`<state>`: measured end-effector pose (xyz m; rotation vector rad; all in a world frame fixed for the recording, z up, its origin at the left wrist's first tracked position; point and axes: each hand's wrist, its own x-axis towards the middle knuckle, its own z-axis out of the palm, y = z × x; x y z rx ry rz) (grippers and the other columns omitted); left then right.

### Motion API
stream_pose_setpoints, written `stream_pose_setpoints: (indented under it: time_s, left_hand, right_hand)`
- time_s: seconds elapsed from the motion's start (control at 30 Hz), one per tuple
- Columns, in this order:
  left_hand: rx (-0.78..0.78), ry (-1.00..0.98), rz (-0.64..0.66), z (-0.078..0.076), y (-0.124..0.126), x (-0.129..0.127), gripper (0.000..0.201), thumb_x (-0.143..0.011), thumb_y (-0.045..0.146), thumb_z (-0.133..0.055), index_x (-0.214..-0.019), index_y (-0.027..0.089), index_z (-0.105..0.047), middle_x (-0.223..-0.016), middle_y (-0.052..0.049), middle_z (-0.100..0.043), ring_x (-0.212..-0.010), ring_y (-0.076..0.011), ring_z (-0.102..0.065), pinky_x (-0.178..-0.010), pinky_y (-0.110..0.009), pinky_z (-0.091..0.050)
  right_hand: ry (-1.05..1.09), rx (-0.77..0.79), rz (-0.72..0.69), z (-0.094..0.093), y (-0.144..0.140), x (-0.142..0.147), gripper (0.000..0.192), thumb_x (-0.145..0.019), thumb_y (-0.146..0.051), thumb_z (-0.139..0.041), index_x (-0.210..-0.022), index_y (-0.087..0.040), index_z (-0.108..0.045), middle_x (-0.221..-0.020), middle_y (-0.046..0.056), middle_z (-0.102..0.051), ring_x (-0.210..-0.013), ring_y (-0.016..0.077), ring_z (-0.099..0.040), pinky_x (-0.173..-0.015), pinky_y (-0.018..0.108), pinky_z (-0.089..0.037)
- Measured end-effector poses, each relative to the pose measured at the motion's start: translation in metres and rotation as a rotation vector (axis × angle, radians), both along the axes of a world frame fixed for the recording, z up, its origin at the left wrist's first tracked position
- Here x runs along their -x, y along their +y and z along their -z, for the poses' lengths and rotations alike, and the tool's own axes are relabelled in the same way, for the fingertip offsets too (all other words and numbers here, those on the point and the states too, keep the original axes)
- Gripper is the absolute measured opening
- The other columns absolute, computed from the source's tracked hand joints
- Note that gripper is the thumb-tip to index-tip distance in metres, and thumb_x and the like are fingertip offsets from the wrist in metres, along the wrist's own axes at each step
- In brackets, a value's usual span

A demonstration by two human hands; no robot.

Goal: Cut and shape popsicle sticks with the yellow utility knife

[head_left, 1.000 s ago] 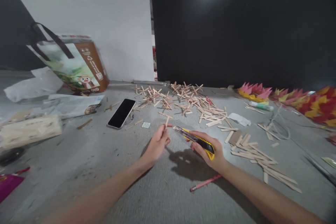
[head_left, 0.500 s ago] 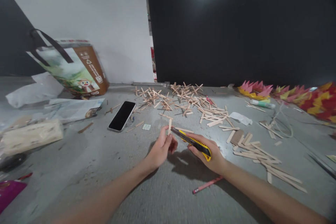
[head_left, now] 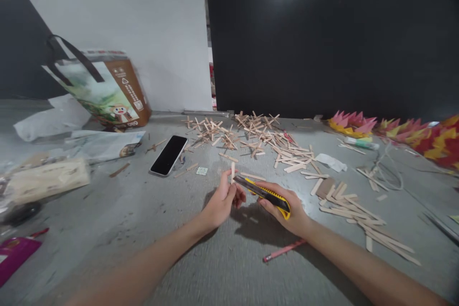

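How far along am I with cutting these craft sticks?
Done: a pile of small glued crosses lies at the far side of the table. In hand: the left hand pinches a short craft stick upright, while the right hand grips the yellow utility knife with its tip at that stick. Left: uncut long sticks lie to the right.

No legible text, bag [head_left: 107, 91] print blurred

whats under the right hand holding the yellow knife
Under the right hand with the utility knife lies bare grey table in shadow, and a red pencil beneath the wrist. Anything directly below the palm is covered.
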<state>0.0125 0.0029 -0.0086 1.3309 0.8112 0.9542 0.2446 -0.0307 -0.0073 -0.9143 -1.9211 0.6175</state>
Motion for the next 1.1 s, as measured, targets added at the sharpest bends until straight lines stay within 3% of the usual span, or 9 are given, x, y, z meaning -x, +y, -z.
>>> stream_pose_setpoints:
  time_s: [0.6, 0.8, 1.1]
  left_hand:
    - [-0.058, 0.02, -0.013, 0.0016, 0.0, -0.0005, 0.055, -0.106, 0.064, -0.044, -0.138, 0.021, -0.031, -0.083, -0.002, -0.073, -0.062, -0.0152, -0.062, -0.065, -0.03, -0.047]
    - [-0.095, 0.093, -0.023, 0.0008, -0.0023, -0.0004, 0.054, -0.105, 0.063, -0.045, -0.137, 0.021, -0.032, -0.088, -0.003, -0.074, -0.061, -0.0151, -0.061, -0.064, -0.03, -0.049]
    - [-0.119, 0.148, -0.029, 0.0061, -0.0008, -0.0005, 0.059, -0.104, 0.066, -0.042, -0.141, 0.02, -0.032, -0.082, -0.003, -0.073, -0.059, -0.0165, -0.062, -0.061, -0.029, -0.051]
  right_hand:
    - [0.004, 0.027, 0.0, -0.0005, 0.0005, 0.0012, 0.038, -0.104, -0.031, -0.064, -0.142, -0.027, -0.062, -0.135, 0.01, -0.074, -0.112, 0.022, -0.077, -0.096, 0.033, -0.062]
    - [-0.003, 0.009, 0.019, 0.003, -0.0016, 0.0016, 0.037, -0.103, -0.031, -0.066, -0.14, -0.025, -0.063, -0.121, 0.009, -0.079, -0.09, 0.0186, -0.08, -0.083, 0.028, -0.065]
    - [-0.019, -0.036, 0.034, 0.0048, -0.0042, 0.0021, 0.033, -0.102, -0.031, -0.068, -0.133, -0.024, -0.063, -0.101, 0.007, -0.081, -0.078, 0.0178, -0.079, -0.075, 0.026, -0.065]
